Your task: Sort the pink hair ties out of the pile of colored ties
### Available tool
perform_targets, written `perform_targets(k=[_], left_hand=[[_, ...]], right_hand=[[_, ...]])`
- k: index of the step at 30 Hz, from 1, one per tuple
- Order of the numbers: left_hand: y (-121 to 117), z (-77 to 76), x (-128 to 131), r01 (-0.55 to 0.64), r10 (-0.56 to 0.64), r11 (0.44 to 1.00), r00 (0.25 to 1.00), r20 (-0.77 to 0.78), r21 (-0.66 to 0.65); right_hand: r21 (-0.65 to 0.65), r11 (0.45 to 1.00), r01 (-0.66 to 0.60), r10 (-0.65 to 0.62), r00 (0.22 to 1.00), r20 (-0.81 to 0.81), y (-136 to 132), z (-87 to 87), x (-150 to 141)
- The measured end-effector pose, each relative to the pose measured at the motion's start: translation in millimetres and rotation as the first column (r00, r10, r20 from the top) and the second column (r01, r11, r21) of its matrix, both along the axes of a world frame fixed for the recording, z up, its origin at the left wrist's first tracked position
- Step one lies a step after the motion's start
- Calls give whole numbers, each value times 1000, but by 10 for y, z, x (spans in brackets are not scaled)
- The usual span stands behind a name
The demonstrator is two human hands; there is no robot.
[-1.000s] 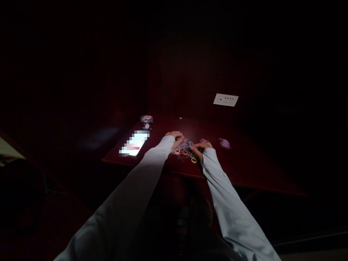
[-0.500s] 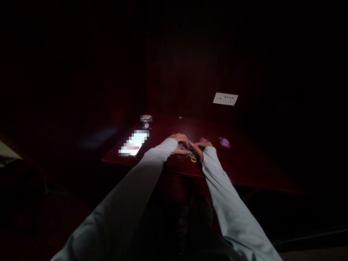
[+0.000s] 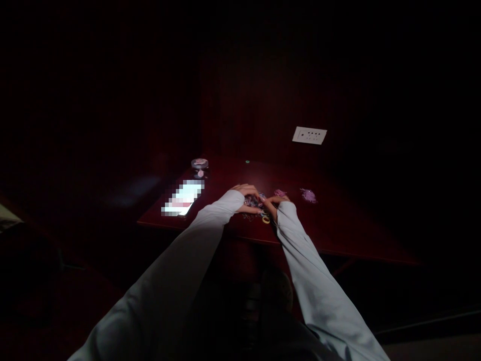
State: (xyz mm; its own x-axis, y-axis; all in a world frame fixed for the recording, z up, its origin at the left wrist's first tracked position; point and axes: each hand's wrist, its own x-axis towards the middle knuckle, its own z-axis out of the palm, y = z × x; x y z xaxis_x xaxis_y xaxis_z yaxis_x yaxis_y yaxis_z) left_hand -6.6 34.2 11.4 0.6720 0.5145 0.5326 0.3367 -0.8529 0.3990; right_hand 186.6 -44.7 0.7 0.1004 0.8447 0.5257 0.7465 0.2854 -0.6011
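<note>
A small heap of dark and coloured hair ties (image 3: 253,201) lies on the dark red table between my hands. My left hand (image 3: 246,192) curves around its left and far sides, thumb and fingers apart. From the right, my right hand (image 3: 273,203) reaches into the heap with its fingertips together; whatever may be between them is too small to make out. A yellow hair tie (image 3: 266,219) lies at the near edge of the heap. Beyond my right hand is a little pink pile (image 3: 280,193), and farther right a purple pile (image 3: 308,195) of similar bands.
A phone (image 3: 184,198) with a bright, blurred screen lies at the table's left. Behind it stands a round lidded jar (image 3: 200,168). One green ring (image 3: 247,161) sits near the back of the table (image 3: 338,230). A white wall socket (image 3: 309,135) is on the panel behind.
The view has shifted slightly, so everything sits a little more to the left. My right fingers have moved slightly at the heap; my left hand stays around it.
</note>
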Motion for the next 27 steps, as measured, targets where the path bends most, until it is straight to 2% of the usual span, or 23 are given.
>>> perform_targets(k=[11, 20, 27], left_hand=[[86, -63, -5, 99, -101, 995, 986, 130, 28], [65, -49, -5, 59, -55, 998, 989, 135, -24], [59, -41, -8, 52, -42, 996, 989, 143, -67]], right_hand=[[26, 1000, -7, 7, 1000, 14, -69, 32, -56], [34, 990, 140, -137, 986, -94, 12, -25, -13], [19, 995, 95, -93, 992, -85, -20, 20, -33]])
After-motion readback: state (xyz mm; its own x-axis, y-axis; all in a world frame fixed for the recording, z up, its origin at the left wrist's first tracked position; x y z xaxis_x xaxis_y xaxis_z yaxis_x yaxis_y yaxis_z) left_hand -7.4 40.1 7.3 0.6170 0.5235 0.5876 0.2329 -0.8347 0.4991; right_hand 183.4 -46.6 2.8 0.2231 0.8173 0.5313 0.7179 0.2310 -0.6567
